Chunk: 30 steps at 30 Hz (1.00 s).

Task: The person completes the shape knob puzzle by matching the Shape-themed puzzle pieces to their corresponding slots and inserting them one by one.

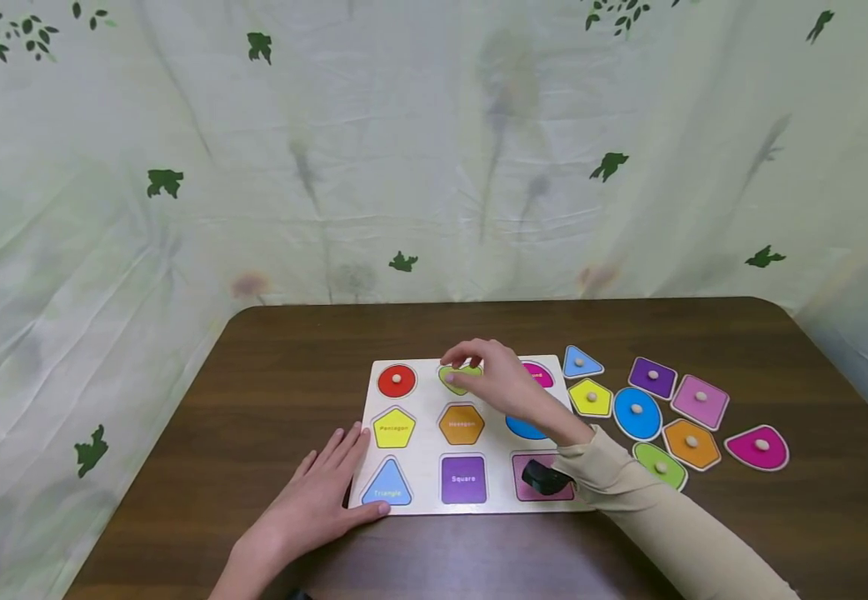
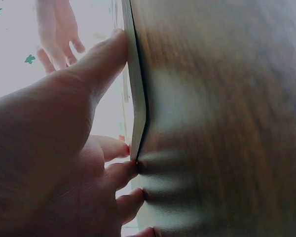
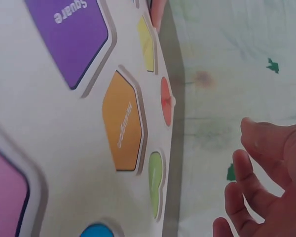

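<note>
A white shape puzzle board [image 1: 426,467] lies on the table with a red knobbed circle [image 1: 389,387] in its top left recess. Over the top middle of the board hovers my right hand [image 1: 505,387], fingers loosely bent with nothing between them. The green recess [image 3: 155,185] is close to it, partly covered in the head view. My left hand [image 1: 314,496] lies at the board's lower left corner; its thumb touches the board by the blue triangle recess [image 1: 387,487], and its straight fingers reach along the left edge. The orange hexagon recess [image 3: 123,123] and purple square recess [image 1: 463,479] show printed names.
Several loose knobbed pieces lie right of the board, among them a blue triangle [image 1: 581,363], a yellow pentagon [image 1: 584,403], a blue circle [image 1: 638,425], an orange hexagon [image 1: 685,450] and a magenta piece [image 1: 752,457]. A patterned curtain [image 1: 434,167] hangs behind the wooden table [image 1: 291,358].
</note>
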Available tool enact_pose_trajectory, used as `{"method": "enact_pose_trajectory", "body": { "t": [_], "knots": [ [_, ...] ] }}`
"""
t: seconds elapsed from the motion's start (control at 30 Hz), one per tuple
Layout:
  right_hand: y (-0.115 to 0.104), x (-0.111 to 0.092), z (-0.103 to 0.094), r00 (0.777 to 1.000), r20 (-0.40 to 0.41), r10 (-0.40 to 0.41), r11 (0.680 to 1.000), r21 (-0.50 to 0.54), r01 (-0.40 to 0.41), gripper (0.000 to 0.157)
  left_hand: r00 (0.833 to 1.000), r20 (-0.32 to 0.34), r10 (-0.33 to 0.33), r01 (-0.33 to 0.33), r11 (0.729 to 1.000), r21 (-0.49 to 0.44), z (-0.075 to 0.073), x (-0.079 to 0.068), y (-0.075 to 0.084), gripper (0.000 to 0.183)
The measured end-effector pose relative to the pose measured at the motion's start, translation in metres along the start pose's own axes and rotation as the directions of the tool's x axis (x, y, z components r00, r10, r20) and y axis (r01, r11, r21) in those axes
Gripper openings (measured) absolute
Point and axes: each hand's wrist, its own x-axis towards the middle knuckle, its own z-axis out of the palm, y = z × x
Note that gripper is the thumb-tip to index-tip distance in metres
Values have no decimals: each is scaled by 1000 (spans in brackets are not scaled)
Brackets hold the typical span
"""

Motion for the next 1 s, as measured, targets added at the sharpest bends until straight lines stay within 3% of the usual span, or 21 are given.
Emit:
{"method": "enact_pose_trajectory", "body": {
  "t": [0.7, 1.0],
  "knots": [
    [36, -50, -54, 999, -21, -38, 996, -76, 36, 24, 1000, -11, 14, -14, 1000, 9, 0, 0, -1, 105],
    [58, -69, -80, 999, -37, 29, 991, -128, -33, 24, 1000, -11, 13, -13, 1000, -2, 1, 1, 0, 105]
  ]
}}
